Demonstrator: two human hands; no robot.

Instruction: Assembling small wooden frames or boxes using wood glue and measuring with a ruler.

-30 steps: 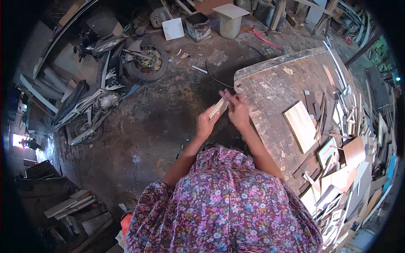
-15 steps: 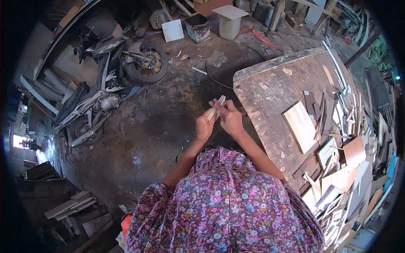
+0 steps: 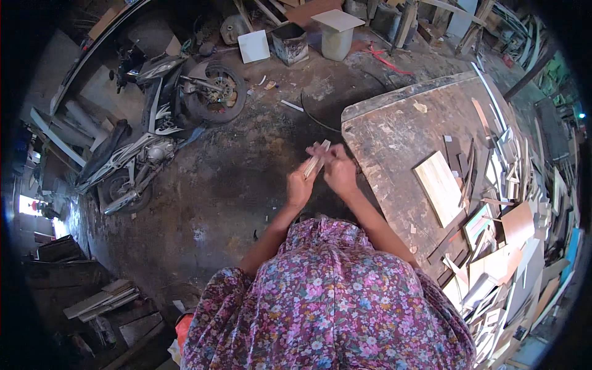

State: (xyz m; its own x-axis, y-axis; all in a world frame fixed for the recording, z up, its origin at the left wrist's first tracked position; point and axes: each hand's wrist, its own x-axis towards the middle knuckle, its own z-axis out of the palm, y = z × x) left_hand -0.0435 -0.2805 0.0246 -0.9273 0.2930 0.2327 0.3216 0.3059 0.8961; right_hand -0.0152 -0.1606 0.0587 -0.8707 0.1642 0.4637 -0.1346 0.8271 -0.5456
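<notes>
My left hand [image 3: 300, 185] is wrapped round a short, pale bundle of thin wooden strips [image 3: 312, 166], held in front of my body and slanting up to the right. Its fingertips show along the upper part of the wood. Close against the right side of that wood, my right hand [image 3: 340, 171] has its fingers curled in and pressed together. They are slightly blurred, and whatever lies between them is too small to tell. Both hands are above the dark floor, just left of a worn wooden tabletop [image 3: 382, 148].
Across the tabletop's right side spreads a heap of wood offcuts [image 3: 493, 271], with a pale board [image 3: 438, 187] at its near edge. A motorcycle [image 3: 157, 123] stands at the left. Buckets [image 3: 334, 43] and a red strap [image 3: 388, 60] are at the back. Stacked planks [image 3: 105, 301] lie lower left.
My right hand's fingers have shifted slightly at the wooden strips, with the wrist turned a little. The left hand keeps its grip in almost the same place.
</notes>
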